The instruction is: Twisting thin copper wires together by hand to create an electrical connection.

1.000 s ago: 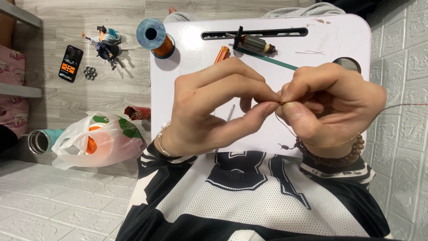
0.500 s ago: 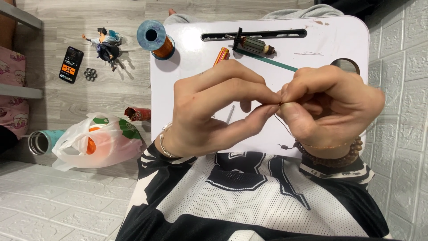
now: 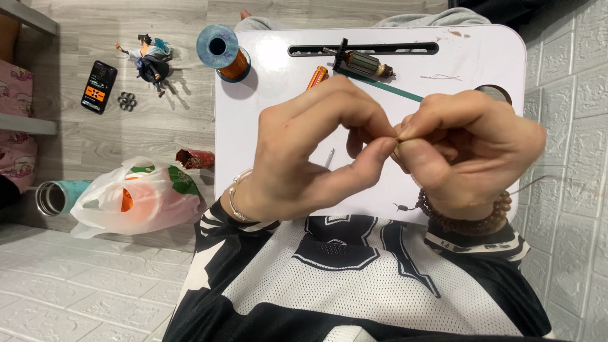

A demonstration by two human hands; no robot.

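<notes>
Your left hand (image 3: 310,152) and right hand (image 3: 468,152): fingertips pressed together, pinching thin copper wire (image 3: 398,134) between them, above white worktop (image 3: 278,126). Wire barely visible at pinch; rest hidden.

Risk: fine wire may kink or snap if pinch twists too hard; may slip from fingertips.

Behind hands: motor rotor (image 3: 362,62), green strip (image 3: 380,85), orange-handled tool (image 3: 316,77); wire spool (image 3: 223,49) at worktop corner could roll off.
</notes>
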